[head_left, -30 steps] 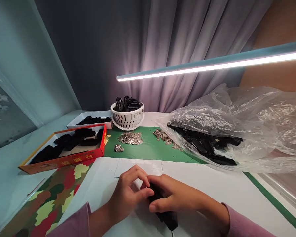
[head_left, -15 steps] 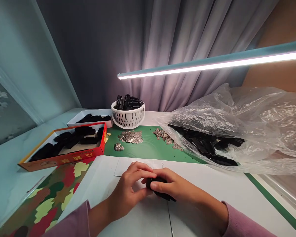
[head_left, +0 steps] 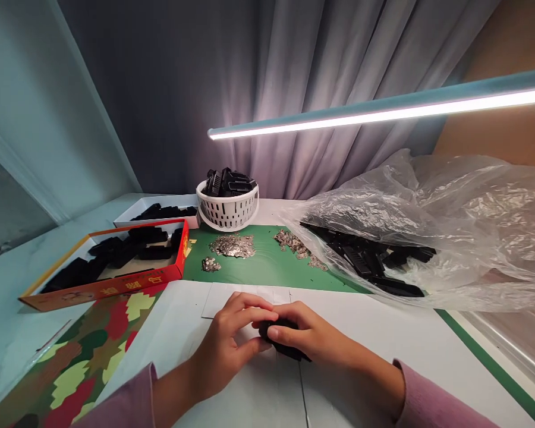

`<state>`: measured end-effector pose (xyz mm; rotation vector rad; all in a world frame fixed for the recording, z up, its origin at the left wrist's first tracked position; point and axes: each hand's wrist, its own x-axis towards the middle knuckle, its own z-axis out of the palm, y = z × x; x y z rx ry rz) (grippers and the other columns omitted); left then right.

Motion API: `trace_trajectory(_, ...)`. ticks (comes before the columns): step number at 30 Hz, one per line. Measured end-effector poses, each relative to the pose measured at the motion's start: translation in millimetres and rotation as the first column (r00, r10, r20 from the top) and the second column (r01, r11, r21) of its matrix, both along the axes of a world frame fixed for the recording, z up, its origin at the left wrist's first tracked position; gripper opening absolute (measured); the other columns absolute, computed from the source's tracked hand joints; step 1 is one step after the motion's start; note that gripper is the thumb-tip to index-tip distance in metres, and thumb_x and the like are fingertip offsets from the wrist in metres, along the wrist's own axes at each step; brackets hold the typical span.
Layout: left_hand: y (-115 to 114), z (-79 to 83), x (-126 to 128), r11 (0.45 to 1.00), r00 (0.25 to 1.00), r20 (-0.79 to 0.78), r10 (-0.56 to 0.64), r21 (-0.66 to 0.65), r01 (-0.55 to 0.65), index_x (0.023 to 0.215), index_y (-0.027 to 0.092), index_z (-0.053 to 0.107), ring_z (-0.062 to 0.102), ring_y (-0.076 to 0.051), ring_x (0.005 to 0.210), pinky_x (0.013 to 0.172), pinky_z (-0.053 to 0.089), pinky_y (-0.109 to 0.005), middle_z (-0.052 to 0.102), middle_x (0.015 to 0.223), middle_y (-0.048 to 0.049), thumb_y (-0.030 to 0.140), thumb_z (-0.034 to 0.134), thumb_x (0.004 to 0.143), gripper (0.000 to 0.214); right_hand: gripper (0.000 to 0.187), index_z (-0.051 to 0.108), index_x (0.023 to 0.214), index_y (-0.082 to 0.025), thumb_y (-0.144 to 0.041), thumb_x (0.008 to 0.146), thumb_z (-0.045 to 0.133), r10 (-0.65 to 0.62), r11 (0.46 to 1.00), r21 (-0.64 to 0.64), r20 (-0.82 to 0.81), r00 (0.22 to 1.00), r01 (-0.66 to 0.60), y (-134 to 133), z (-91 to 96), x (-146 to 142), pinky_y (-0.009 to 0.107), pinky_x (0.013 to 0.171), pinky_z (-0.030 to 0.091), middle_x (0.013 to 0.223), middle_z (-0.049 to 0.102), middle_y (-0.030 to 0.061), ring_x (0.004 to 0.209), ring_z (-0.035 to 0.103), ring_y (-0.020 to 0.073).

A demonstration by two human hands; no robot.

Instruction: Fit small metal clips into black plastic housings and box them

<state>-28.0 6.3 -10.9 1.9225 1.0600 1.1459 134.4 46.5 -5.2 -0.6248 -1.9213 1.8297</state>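
A black plastic part is held low over the white sheet in front of me. My right hand is closed around it, thumb on top. My left hand meets its left end, fingertips and thumb pinching there; whether a small piece sits between them is hidden. Beyond my hands, a pile of small shiny metal pieces lies on the green mat, with a smaller metal heap beside it and another scattered metal pile to the right.
On the left stand a red-and-yellow box and a white tray, both holding black parts. A white basket of black parts is at the back. A clear plastic bag with black parts spreads right. A lit tube lamp hangs across.
The whole view has shifted slightly, so things sit a little further left. Both hands keep nearly the same hold on the black plastic part.
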Motion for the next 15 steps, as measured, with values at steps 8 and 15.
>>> trace_trajectory(8, -1.1, -1.2, 0.3, 1.000, 1.000, -0.005, -0.001, 0.004, 0.001, 0.092, 0.028, 0.059, 0.049, -0.019, 0.090, 0.079, 0.041, -0.032, 0.055, 0.095, -0.0017, 0.004, 0.058, 0.066, 0.035, 0.029, 0.055, 0.079, -0.009, -0.036, 0.078, 0.044, -0.025, 0.999, 0.031, -0.008, 1.000, 0.025, -2.4, -3.3, -0.7, 0.016, 0.052, 0.028, 0.065, 0.044, 0.0003, 0.058, 0.037, 0.0069)
trace_trajectory(15, -2.1, -3.1, 3.1, 0.998, 1.000, 0.022, 0.008, 0.069, -0.010, 0.091, 0.028, 0.060, 0.049, -0.019, 0.088, 0.077, 0.041, -0.032, 0.056, 0.093, -0.0019, 0.008, 0.059, 0.068, 0.030, 0.024, 0.054, 0.072, -0.010, -0.032, 0.076, 0.046, -0.063, 0.997, 0.054, 0.014, 0.998, 0.062, -4.4, -2.2, -0.9, 0.015, 0.047, 0.025, 0.058, 0.039, -0.0016, 0.053, 0.032, 0.0055)
